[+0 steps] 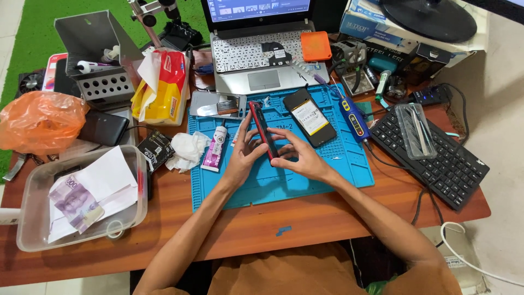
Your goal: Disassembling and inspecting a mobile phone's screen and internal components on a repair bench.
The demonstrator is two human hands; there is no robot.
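Both hands on the red phone [263,131], which stands on its long edge over the blue work mat [284,180]. Left hand [244,155] grip closed around its near-left side, fingers wrapped on the edge. Right hand [302,158] grip closed on the lower end from the right, fingertips on the frame. Just right of it an opened black phone [309,117] lies flat on the mat, battery showing. Glue tube [214,148] and crumpled tissue [187,150] at the mat's left edge. Blue soldering handle [353,117] at the right edge. Laptop [262,52] behind, black keyboard [434,158] right, all on the wooden desk [305,224].
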